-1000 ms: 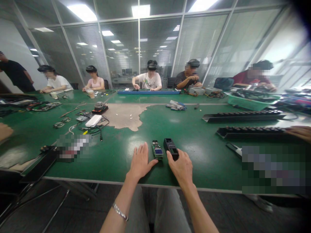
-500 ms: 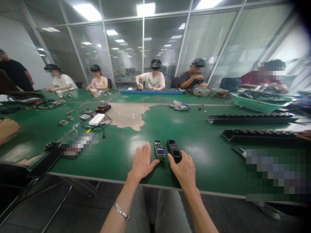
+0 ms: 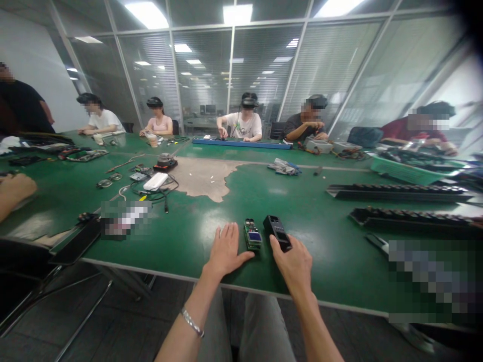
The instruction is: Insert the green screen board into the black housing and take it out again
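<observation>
My left hand (image 3: 225, 251) lies flat on the green table (image 3: 181, 246), fingers stretched and thumb out. Its thumb tip is close to the lower end of a green circuit board (image 3: 252, 235) with a small blue screen; whether they touch I cannot tell. Right of the board is a black plastic case (image 3: 276, 230), long and narrow, with openings in its upper face. My right hand (image 3: 294, 259) grips the case's near end, thumb on the left side and fingers along the right. The hand hides part of that end.
Black slotted rails (image 3: 400, 192) and a green basket (image 3: 411, 170) of parts lie to the right. Cables with a white box (image 3: 156, 181) lie left, and gloves (image 3: 284, 167) farther back. Several people sit across the table; another person's hand (image 3: 17, 193) is at far left.
My right thumb has come onto the black case, and the case sits slightly farther from the circuit board. My left hand stays flat. The whole view has shifted a little.
</observation>
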`<state>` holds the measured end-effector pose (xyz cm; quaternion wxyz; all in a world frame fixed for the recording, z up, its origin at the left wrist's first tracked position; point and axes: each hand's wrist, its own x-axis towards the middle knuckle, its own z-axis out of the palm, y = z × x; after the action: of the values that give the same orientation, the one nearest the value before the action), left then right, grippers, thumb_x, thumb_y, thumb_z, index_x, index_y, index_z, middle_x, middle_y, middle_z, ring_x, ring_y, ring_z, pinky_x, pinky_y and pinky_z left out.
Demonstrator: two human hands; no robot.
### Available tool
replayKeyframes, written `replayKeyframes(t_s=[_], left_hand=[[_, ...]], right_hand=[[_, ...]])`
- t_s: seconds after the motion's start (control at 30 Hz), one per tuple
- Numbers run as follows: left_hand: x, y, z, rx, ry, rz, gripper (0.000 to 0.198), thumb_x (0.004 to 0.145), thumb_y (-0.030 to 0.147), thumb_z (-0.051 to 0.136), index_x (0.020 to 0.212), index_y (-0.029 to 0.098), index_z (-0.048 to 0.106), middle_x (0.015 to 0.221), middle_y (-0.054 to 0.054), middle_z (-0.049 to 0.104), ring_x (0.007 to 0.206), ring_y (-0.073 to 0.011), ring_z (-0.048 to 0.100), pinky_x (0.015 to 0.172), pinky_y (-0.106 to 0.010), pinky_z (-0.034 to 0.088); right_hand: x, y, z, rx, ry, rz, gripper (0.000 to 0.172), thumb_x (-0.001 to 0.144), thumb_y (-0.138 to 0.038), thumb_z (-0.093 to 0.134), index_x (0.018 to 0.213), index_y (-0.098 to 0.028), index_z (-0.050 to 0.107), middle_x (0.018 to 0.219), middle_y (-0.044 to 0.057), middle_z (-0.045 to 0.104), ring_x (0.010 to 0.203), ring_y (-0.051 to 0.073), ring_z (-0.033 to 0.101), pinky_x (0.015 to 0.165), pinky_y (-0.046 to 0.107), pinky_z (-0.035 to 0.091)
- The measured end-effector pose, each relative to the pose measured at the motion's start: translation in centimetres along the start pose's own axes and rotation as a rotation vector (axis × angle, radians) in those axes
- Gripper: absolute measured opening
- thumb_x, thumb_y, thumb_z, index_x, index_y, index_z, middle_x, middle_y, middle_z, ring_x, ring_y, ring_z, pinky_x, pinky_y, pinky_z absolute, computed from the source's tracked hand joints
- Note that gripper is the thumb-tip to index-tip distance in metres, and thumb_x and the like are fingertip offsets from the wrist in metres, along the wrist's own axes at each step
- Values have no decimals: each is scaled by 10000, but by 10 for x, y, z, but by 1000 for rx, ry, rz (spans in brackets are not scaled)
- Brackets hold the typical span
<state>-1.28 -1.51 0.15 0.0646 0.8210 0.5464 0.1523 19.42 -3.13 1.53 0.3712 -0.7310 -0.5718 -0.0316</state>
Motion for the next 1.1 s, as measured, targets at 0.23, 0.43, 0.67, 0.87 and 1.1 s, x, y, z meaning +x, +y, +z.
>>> replayKeyframes(t_s=[0.23, 0.43, 0.67, 0.87, 1.1], left_hand=[[0, -1, 1, -32, -12, -17, 1188, 760, 895, 393, 1560, 55, 136, 1617, -201, 205, 1503, -351, 152, 1220, -538, 121], [-1, -1, 1, -45, 22, -9, 1256, 728, 882, 478, 1563, 51, 41, 1630, -210, 132, 1498, -363, 165, 1214, -545, 134], [-3, -1, -1, -71, 29, 0, 1160, 799, 750, 503, 1560, 84, -67, 1637, -201, 96, 1497, -354, 176, 1202, -553, 153], [-2, -1, -4, -79, 11, 1, 1108, 819, 642, 510, 1556, 96, -110, 1636, -189, 131, 1498, -350, 177, 1197, -574, 142], [-3, -1, -3, -74, 11, -4, 1165, 789, 635, 552, 1547, 54, -115, 1621, -216, 184, 1501, -340, 165, 1212, -530, 127]], right_hand=[[12, -46, -13, 94, 7, -59, 491, 873, -607, 500, 968, -161, 682, 889, 118, 690, 824, 251, 599, 782, 341, 408], [5, -70, -4, 18, -51, -62, 464, 875, -587, 517, 971, -160, 669, 904, 119, 673, 855, 257, 606, 774, 338, 402], [-5, -78, 1, -63, -112, -57, 410, 876, -546, 539, 982, -168, 660, 894, 104, 651, 828, 243, 608, 746, 329, 400], [-14, -78, 4, -87, -127, -44, 424, 884, -536, 534, 1030, -153, 643, 932, 117, 642, 854, 243, 621, 752, 326, 411], [-29, -67, 12, -140, -198, -6, 413, 891, -522, 523, 1060, -159, 622, 971, 113, 636, 873, 247, 636, 734, 325, 423]])
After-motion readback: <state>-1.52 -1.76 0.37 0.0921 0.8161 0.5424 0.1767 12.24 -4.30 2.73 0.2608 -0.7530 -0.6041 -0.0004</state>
